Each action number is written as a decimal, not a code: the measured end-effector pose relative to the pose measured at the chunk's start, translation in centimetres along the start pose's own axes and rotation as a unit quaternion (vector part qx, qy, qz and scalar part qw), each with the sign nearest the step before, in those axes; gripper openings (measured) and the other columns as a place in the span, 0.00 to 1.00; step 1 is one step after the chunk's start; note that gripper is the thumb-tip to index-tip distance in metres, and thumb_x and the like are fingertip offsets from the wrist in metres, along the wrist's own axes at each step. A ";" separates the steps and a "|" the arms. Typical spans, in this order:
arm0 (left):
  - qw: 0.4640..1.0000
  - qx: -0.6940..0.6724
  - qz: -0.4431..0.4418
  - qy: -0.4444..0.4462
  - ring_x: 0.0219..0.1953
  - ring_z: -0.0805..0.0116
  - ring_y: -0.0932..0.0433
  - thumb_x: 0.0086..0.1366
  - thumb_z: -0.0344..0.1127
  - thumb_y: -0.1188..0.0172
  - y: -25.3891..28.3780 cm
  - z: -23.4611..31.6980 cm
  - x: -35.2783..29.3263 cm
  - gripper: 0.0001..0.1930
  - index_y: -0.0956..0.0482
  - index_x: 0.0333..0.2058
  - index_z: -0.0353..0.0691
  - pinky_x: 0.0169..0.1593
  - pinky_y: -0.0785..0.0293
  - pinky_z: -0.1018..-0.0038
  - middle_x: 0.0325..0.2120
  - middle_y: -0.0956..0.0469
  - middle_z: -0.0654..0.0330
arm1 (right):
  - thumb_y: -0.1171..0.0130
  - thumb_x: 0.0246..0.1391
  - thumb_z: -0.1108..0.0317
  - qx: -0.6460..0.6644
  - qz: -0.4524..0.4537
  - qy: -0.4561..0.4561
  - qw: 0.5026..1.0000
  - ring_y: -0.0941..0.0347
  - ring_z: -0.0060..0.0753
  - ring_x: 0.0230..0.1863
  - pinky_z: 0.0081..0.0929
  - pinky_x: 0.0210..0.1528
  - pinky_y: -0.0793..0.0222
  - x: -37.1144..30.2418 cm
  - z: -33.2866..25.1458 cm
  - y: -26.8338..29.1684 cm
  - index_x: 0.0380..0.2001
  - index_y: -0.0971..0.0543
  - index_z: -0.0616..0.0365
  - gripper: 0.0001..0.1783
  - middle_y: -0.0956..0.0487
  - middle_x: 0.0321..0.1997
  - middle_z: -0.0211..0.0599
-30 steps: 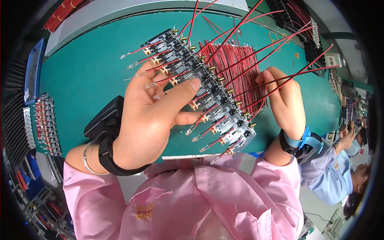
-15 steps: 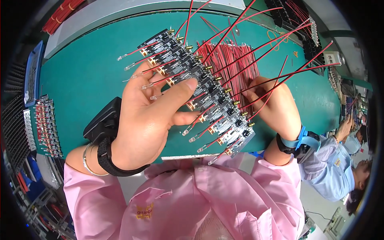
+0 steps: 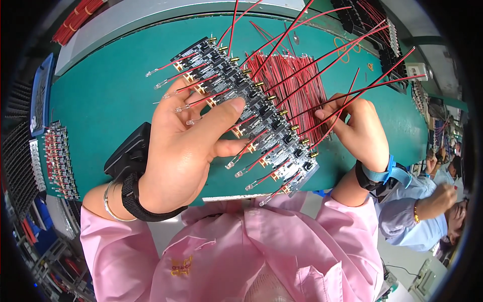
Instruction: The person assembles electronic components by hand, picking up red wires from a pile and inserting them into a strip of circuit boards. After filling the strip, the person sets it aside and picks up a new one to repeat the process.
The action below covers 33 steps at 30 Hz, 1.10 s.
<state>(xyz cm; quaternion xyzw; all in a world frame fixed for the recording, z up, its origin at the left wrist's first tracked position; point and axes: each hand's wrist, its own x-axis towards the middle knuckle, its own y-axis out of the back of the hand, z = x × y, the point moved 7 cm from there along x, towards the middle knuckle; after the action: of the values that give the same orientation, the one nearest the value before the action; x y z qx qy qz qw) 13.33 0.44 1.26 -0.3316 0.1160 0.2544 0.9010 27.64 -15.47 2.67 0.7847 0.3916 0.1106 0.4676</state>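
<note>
The person's left hand [image 3: 183,136] holds a long strip of dark printed circuit boards [image 3: 261,108] slantwise above a green-topped workbench [image 3: 110,90], thumb lying on the upper face and fingers reaching around the far-left edge and beneath, a firm, fairly narrow grip. Along the strip's lower-left edge hang clear LED bulbs [image 3: 237,174] on short red-and-black leads; along its upper-right edge sit small brass-coloured cylinders [image 3: 283,112]. Long, thin red-and-black wires [image 3: 371,87] fan out from that side, crossing one another, over a thick pile of loose red and dark wires [image 3: 302,103] on the bench. The right hand [image 3: 359,128] hovers by the pile's right side, thumb and forefinger curled near each other among the crossing wires; whether a wire is pinched between them cannot be told. The step in hand appears to be working wires at the strip's brass-studded edge, with the left hand steadying and the right handling strands. The next move seems to call for a fine fingertip pinch on a single strand, a still strip and care not to snag its neighbours. Near the bench's left end lies a cluster of similar small boards [image 3: 60,158] with red leads, just below a blue tray [image 3: 43,95].
</note>
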 end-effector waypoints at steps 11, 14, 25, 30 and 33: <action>1.000 -0.011 -0.011 -0.006 0.32 0.71 0.25 0.55 0.20 0.50 -0.2 0.1 -0.1 0.12 0.35 0.40 0.35 0.29 0.21 0.76 0.35 0.28 0.59 | 0.44 0.36 0.75 -0.017 -0.004 0.017 1.000 0.31 0.19 0.30 0.17 0.23 0.38 -0.1 -0.2 1.1 0.28 0.23 0.60 0.10 0.24 0.30 0.31; 1.000 -0.019 -0.008 -0.014 0.32 0.70 0.24 0.56 0.20 0.50 -0.2 0.2 -0.1 0.12 0.35 0.39 0.35 0.29 0.21 0.76 0.35 0.27 0.59 | 0.45 0.38 0.75 0.009 -0.005 0.008 1.000 0.31 0.19 0.29 0.16 0.22 0.39 -0.1 0.1 1.1 0.30 0.25 0.61 0.10 0.24 0.29 0.31; 1.000 -0.012 -0.007 -0.012 0.32 0.71 0.25 0.56 0.20 0.51 -0.2 0.3 0.0 0.11 0.35 0.39 0.34 0.28 0.21 0.78 0.35 0.27 0.59 | 0.50 0.47 0.74 0.176 0.012 -0.050 0.983 0.32 0.16 0.22 0.10 0.17 0.42 -0.4 0.7 1.9 0.33 0.31 0.63 0.08 0.27 0.23 0.29; 1.000 -0.021 -0.007 -0.017 0.33 0.72 0.25 0.56 0.20 0.51 -0.1 0.3 0.0 0.11 0.35 0.39 0.34 0.28 0.21 0.78 0.35 0.27 0.60 | 0.47 0.48 0.72 0.340 0.076 -0.033 0.937 0.37 0.12 0.18 0.09 0.17 0.43 -0.7 0.8 2.7 0.26 0.31 0.62 0.06 0.29 0.19 0.27; 1.000 -0.017 -0.001 -0.016 0.33 0.71 0.25 0.56 0.20 0.51 0.0 0.4 0.0 0.11 0.34 0.39 0.35 0.28 0.21 0.78 0.34 0.27 0.60 | 0.45 0.48 0.72 0.369 0.085 -0.009 0.926 0.37 0.11 0.18 0.09 0.17 0.43 -1.0 0.4 3.0 0.28 0.32 0.63 0.07 0.29 0.19 0.27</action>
<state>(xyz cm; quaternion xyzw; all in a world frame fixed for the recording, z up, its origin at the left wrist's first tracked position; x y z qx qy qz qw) 13.37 0.70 1.53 -0.3428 0.0966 0.2605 0.8974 28.69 -17.22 5.18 0.9331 0.3322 -0.0089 0.1374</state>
